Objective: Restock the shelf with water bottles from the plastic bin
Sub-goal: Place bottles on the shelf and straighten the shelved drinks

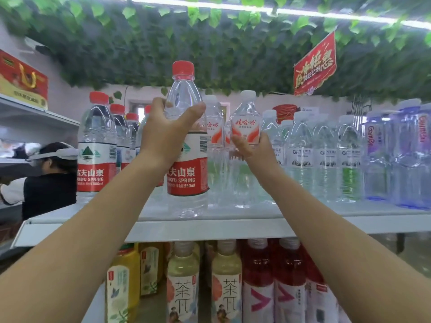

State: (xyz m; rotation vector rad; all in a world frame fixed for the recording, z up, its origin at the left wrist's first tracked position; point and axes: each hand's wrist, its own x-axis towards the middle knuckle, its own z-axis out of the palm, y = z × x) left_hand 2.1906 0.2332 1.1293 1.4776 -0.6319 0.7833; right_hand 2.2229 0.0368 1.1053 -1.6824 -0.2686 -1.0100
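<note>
Item: red-capped water bottle [187,176], my left hand [168,130] gripping its shoulder, at the shelf [210,227] front edge; my right hand [253,149] grips a white-capped bottle [246,121] in the crowded row; risk: either high grip could tip its bottle into neighbours.

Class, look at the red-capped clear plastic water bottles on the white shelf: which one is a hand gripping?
The frontmost red-capped bottle, rightmost of them: the left hand grips its shoulder. The right hand holds a white-capped bottle instead.
</note>
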